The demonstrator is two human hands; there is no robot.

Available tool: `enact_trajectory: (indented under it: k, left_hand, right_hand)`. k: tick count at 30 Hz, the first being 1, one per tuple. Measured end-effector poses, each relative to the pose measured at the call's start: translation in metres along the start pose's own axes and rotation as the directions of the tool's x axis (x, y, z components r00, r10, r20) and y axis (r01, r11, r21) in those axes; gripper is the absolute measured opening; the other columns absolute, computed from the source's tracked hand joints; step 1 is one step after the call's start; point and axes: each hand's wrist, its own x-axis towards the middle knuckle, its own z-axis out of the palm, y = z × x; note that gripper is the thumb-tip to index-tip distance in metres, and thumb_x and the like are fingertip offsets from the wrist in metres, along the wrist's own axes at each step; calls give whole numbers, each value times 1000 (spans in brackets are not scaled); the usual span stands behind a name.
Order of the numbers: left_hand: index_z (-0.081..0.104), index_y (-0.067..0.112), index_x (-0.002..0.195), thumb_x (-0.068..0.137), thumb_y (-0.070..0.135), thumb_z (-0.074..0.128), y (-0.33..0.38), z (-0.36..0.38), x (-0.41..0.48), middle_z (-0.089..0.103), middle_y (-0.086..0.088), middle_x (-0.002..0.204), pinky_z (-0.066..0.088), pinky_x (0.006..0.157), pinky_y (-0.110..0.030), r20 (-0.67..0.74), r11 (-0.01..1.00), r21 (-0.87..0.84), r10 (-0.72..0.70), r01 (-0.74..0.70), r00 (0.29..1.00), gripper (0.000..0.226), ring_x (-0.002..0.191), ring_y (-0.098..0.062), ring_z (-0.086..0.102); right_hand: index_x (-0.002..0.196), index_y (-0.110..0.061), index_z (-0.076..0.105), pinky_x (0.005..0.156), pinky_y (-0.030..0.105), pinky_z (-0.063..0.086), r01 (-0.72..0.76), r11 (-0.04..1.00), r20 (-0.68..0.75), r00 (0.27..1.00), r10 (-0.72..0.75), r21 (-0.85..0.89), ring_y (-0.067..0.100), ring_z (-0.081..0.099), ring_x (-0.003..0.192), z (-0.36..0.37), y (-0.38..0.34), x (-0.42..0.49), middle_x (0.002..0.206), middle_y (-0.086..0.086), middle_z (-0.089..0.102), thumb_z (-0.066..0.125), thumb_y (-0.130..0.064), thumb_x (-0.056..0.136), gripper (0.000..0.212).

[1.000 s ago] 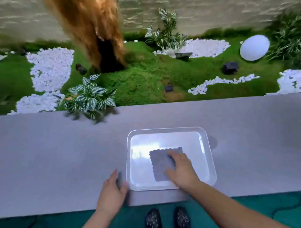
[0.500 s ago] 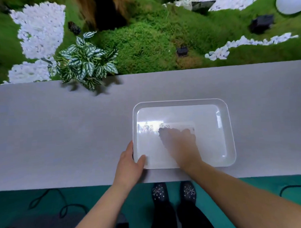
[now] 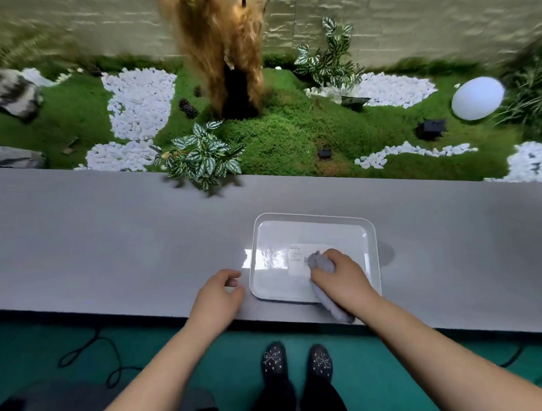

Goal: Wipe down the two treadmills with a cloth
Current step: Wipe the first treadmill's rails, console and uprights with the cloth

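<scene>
A clear plastic tray (image 3: 313, 222) sits on a grey ledge (image 3: 111, 241) in front of me. My right hand (image 3: 343, 276) grips a bunched grey cloth (image 3: 322, 263) over the tray's near right part; one end of the cloth hangs past the tray's front edge. My left hand (image 3: 217, 294) rests on the ledge just left of the tray, fingers loosely curled, holding nothing. No treadmill is clearly in view.
Beyond the ledge lies an indoor garden with moss, white pebbles (image 3: 140, 102), a leafy plant (image 3: 200, 155), a brown trunk (image 3: 227, 53) and a white egg-shaped lamp (image 3: 476, 98). Below are green floor, a black cable (image 3: 93, 353), a dark object (image 3: 101, 405) and my shoes.
The cloth lay flat in the tray under my right hand; now it is bunched up in that hand and lifted. My left hand has let go of the tray's edge.
</scene>
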Motion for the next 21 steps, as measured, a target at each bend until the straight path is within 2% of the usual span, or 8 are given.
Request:
enact_trajectory:
  k: [2,4,7,10,14,16,18,21]
  left_hand:
    - [58,31,110,90,21,56,5,-14,-27,62,9,106,40,65,-14,-14,999,-27,23,-23,1000,22,76,-7,58]
    - [60,32,107,89,22,58,7,-23,-56,63,11,104,40,64,-12,-28,999,-38,36,-37,999,20,74,-5,58]
    - [61,34,104,89,24,59,6,-33,-96,63,14,101,38,62,-8,-78,997,-69,29,-35,997,18,75,-4,59]
    - [60,35,101,89,24,60,1,-37,-132,63,14,98,38,68,-5,-153,993,-118,12,-31,988,16,79,-3,59]
    - [60,37,101,89,25,59,-7,-27,-182,63,14,96,38,67,-6,-280,984,-175,-74,25,957,17,74,0,56]
    - [60,36,101,89,26,59,-10,-13,-209,63,15,94,38,63,-5,-337,975,-215,-135,63,932,16,69,1,55]
    - [58,38,100,90,27,58,-13,6,-239,62,17,96,37,62,-7,-379,957,-265,-219,121,899,15,66,2,53]
    - [59,39,97,90,25,59,-21,37,-284,63,16,98,38,65,-5,-431,894,-410,-364,180,826,15,72,-1,57]
  right_hand:
    - [90,-5,57,60,22,43,-9,1000,-6,1000,9,14,10,58,69,-10,-16,-25,82,6,67,49,-17,82,16]
    - [91,-7,57,64,23,45,5,1000,14,1000,-5,21,13,59,72,-16,-28,-47,84,7,67,52,-19,83,16]
    - [88,-10,57,59,16,42,65,997,37,997,-64,-29,6,57,66,-22,-39,-73,75,0,64,55,-23,85,13]
    - [87,0,56,48,6,36,174,982,80,983,-168,-76,-4,52,53,-28,-47,-93,64,-4,57,53,-10,87,10]
    - [84,2,53,48,4,37,345,928,210,927,-312,-142,-9,50,46,-39,-49,-114,59,-1,54,54,-2,87,5]
    - [83,-2,54,52,7,38,430,883,274,887,-373,-190,-5,52,52,-43,-44,-120,61,-2,54,57,-7,85,6]
    - [77,-10,53,60,18,39,505,830,343,843,-415,-238,5,50,59,-44,-37,-123,64,-3,52,61,-15,82,11]
    - [71,-18,49,62,27,37,585,772,466,771,-434,-249,12,46,63,-42,-32,-134,66,-4,49,64,-16,80,18]
